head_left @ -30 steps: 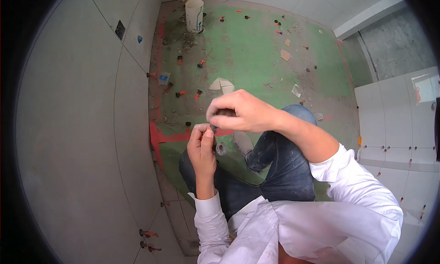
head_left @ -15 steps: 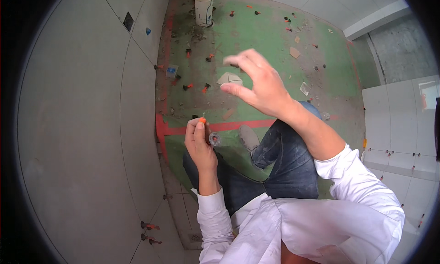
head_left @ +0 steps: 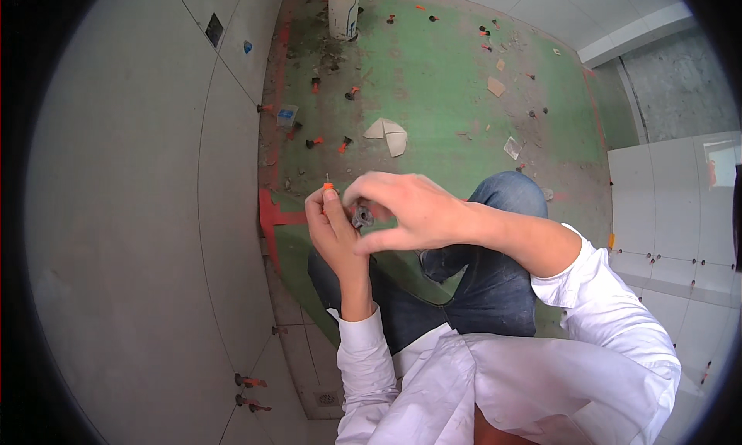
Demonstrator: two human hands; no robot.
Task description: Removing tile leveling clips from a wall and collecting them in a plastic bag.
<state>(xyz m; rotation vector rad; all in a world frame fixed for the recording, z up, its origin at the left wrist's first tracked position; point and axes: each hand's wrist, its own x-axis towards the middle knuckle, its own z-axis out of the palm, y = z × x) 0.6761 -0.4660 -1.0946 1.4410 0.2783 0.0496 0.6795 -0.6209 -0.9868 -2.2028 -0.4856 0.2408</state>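
- Thumb and forefinger of the left hand [head_left: 334, 232] pinch a small orange piece [head_left: 328, 187], a thin pin [head_left: 328, 178] standing up out of it.
- Just beside that hand, on its right, is a dark round piece [head_left: 362, 216] with a hole in the middle (whether the lower fingers grip it, I cannot tell).
- The right hand [head_left: 421, 212] comes in from the right, its thumb and forefinger spread in a wide curve, the gap facing the left hand and the dark round piece; whether it touches either is unclear.
- Beneath the hands are blue jeans [head_left: 506, 202], one knee raised.
- Beyond the hands, orange-and-black pieces [head_left: 351, 93] lie scattered over a green floor covering [head_left: 448, 82], near broken tile pieces [head_left: 396, 142] and a clear box [head_left: 287, 116] with something blue on or in it.
- Farther off, a white pipe [head_left: 343, 12] stands upright.
- On the left rises a grey tiled wall [head_left: 124, 213] (more orange-and-black pieces stick out of its joints low down).
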